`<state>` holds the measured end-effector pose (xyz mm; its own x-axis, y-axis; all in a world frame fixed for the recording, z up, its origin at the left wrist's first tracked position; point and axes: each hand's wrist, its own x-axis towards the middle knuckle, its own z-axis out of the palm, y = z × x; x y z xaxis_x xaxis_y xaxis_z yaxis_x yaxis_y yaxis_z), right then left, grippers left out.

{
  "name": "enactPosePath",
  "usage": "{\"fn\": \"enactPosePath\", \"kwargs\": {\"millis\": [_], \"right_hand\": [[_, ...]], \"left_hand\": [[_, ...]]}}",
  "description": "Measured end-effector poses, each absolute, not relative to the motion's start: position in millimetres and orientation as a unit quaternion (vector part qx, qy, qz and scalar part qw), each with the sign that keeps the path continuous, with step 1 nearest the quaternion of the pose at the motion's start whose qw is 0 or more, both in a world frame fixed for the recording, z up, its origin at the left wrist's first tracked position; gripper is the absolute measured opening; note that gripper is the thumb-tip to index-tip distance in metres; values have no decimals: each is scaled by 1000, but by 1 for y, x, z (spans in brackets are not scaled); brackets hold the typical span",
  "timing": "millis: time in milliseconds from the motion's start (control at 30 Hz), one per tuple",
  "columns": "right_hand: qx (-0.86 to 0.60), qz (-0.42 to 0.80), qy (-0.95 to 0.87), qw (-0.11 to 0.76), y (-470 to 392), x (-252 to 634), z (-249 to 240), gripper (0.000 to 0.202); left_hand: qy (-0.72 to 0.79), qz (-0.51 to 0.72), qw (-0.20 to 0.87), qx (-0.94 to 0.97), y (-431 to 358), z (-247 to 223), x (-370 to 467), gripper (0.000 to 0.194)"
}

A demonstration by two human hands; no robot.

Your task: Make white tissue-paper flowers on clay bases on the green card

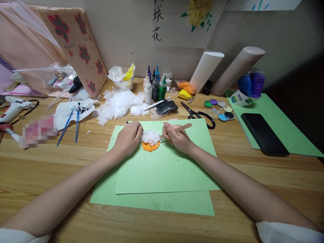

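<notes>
Two overlapping sheets of green paper (162, 175) lie on the table in front of me. On the upper sheet sits a ruffled white tissue-paper piece (151, 136) with an orange clay piece (151, 146) showing along its near side. My right hand (177, 136) is closed around a wooden craft stick (184, 127), whose lower end meets the right side of the white ruffle. At the ruffle's left edge my left hand (129, 138) rests on the paper with fingers curled in; its fingertips are hidden, so I cannot see what they hold.
Behind the green sheets lie torn white tissue pieces (118, 103), paint bottles (155, 89), a white pen (157, 104) and black scissors (198, 114). Paintbrushes (76, 125) and a glue gun (15, 108) are at left. A black phone (264, 134) lies at right.
</notes>
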<state>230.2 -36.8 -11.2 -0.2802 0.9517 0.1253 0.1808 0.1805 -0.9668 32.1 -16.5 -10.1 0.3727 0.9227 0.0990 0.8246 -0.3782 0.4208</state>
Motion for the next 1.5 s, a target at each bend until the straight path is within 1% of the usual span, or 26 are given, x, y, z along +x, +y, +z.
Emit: {"fn": "enactPosePath", "kwargs": {"millis": [167,300,367,500,567,933,1133,1233,1367,1500], "right_hand": [[-413,462,-677,397,-36,231,-13,53],[-420,481,-654,406,-36,230,-13,53],[-424,490,-635,421,-36,229,-13,54],[-433,478,-592,484,-35,230,-14,58],[-436,475,-583,494,-35,231,-15,58],[-430,489,-624,433,-36,233,-16,58],[-438,470,-653,401,-36,230,-12,54],[-425,435,-694,384,-37,229,-13,53],[-407,392,-722,398,-39,226,-15,53],[-416,431,-671,437,-40,226,-14,57]], "left_hand": [[537,162,156,813,-17,-10,33,26],[538,161,159,812,-17,-9,33,26],[540,159,161,811,-18,-9,32,26],[541,154,167,810,-18,-8,32,25],[542,153,168,809,-17,-8,32,25],[541,154,165,810,-17,-9,32,25],[540,153,157,813,-17,-9,32,26],[540,154,156,812,-17,-9,33,26],[542,153,152,812,-16,-9,34,26],[542,156,158,810,-17,-8,33,26]]}}
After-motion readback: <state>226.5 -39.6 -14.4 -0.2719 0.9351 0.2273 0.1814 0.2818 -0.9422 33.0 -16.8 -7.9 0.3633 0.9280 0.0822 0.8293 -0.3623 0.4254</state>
